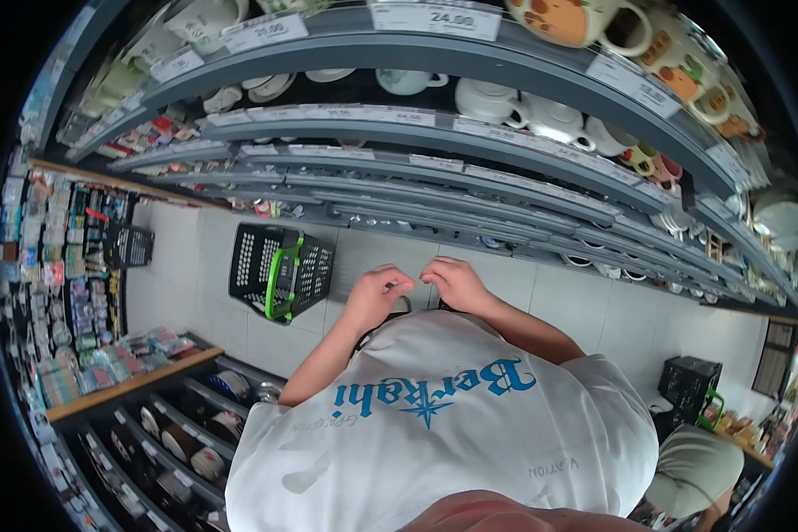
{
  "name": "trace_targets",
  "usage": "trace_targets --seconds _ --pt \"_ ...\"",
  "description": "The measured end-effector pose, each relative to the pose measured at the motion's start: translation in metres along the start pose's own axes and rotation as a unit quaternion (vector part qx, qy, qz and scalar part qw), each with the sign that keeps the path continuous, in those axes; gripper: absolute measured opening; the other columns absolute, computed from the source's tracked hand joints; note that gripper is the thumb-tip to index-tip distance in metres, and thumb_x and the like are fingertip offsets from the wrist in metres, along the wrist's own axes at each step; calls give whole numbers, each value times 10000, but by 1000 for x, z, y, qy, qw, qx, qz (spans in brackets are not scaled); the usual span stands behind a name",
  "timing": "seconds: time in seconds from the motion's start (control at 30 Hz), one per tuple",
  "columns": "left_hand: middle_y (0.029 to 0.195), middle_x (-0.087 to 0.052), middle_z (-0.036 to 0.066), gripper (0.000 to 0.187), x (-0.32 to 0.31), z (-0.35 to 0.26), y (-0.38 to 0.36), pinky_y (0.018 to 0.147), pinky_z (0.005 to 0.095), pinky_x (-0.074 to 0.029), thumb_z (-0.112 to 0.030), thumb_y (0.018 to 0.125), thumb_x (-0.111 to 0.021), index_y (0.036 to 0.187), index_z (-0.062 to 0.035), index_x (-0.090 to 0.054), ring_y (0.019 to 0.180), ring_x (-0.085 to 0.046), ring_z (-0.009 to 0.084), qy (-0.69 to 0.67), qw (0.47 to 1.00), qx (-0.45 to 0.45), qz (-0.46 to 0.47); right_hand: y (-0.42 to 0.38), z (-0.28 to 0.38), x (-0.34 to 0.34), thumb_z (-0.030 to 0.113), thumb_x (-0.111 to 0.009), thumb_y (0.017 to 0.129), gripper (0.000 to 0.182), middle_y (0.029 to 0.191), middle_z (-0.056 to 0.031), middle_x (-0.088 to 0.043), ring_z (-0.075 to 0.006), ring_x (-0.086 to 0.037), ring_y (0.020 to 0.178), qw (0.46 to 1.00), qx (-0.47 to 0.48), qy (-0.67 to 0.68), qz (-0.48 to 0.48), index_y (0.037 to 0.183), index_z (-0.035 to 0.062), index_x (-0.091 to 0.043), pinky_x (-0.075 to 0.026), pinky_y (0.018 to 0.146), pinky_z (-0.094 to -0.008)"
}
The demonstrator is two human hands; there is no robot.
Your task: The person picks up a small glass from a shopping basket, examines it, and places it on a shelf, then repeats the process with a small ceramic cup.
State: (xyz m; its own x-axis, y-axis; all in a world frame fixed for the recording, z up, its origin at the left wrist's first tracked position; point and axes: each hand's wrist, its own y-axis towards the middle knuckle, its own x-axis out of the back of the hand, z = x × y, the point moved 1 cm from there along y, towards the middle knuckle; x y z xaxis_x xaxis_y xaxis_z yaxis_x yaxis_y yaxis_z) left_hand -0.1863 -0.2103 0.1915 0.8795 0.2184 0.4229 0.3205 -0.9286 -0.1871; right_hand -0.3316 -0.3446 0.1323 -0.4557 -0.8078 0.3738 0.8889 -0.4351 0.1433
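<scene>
Below the shelves, your left hand [377, 293] and right hand [452, 282] meet, fingers curled, contents indiscernible; shopping basket [279, 270] sits left; keep wrists steady.

White shirt [452, 434] with blue lettering and a star, black basket [279, 270] with green handle, grey shelves [434, 58], white teapots [528, 111], pale tiled floor [559, 306]

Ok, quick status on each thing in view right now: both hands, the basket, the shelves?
left hand: fingers curled, nothing visibly held, close to the other hand
right hand: fingers curled, nothing visibly held
shopping basket: on the floor, tilted, green handle up; contents cannot be told
shelves: stocked with mugs and teapots, price tags on the edges
black crate: on the floor at right
</scene>
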Motion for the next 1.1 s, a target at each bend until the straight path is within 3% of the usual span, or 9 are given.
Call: trace_targets --seconds 0.3,0.43,0.6,0.67,0.77,0.83,0.87,0.97,1.1 --pt "807 -640 103 89 4 19 -59 664 295 -493 -49 804 -719 802 15 -658 738 -627 195 -19 977 118 -177 25 1 -38 104 -694 785 136 719 -111 -594 -299 -595 668 983 3 25 182 750 23 -589 -462 612 -381" --pt "794 -634 114 112 4 30 -84 637 319 -467 -74 804 -724 773 2 -648 709 -613 223 -19 954 155 -254 31 1 -60 112 -686 798 137 724 -123 -604 -293 -602 653 975 -10 54 213 755 19 -595 -460 599 -376" --pt "787 -632 106 165 20 54 -109 642 319 -465 -104 798 -742 759 4 -622 716 -613 226 -32 942 173 -287 37 8 -85 133 -686 814 159 723 -124 -612 -286 -606 638 974 16 83 210 762 13 -595 -458 594 -370" --pt "778 -631 99 186 31 68 -116 643 316 -464 -118 790 -755 760 4 -617 713 -612 226 -24 940 168 -296 41 22 -88 136 -691 814 169 700 -118 -605 -282 -594 620 974 -14 46 223 754 13 -591 -452 585 -361" --pt "807 -621 110 227 58 88 -124 682 337 -475 -134 759 -778 843 -3 -612 759 -611 256 -32 917 208 -338 43 32 -100 141 -699 810 183 681 -111 -598 -280 -583 613 975 -18 -7 219 742 15 -586 -443 576 -357" --pt "943 -606 147 353 76 119 -134 757 381 -488 -137 733 -787 1002 -19 -592 875 -603 309 145 914 128 -358 44 41 -111 145 -702 809 189 684 -109 -602 -277 -585 616 976 -34 -8 213 736 16 -584 -445 576 -360" --pt "943 -606 147 353 83 134 -139 757 381 -488 -137 733 -787 1002 -19 -592 875 -603 309 142 915 122 -357 45 44 -117 150 -704 807 195 687 -108 -605 -274 -587 619 977 -49 -5 209 731 17 -583 -446 576 -363" --pt "1160 -528 199 597 108 180 -149 886 438 -466 -148 717 -789 1226 -27 -502 1063 -543 381 251 885 151 -362 43 55 -142 147 -693 815 183 694 -105 -615 -268 -599 635 985 -43 5 168 739 21 -585 -460 590 -371" --pt "1180 -532 210 677 133 221 -149 903 444 -467 -199 729 -783 1297 -23 -458 1072 -545 390 278 875 195 -345 41 62 -180 145 -679 824 171 701 -104 -623 -271 -602 638 988 11 28 153 750 21 -587 -470 600 -376"
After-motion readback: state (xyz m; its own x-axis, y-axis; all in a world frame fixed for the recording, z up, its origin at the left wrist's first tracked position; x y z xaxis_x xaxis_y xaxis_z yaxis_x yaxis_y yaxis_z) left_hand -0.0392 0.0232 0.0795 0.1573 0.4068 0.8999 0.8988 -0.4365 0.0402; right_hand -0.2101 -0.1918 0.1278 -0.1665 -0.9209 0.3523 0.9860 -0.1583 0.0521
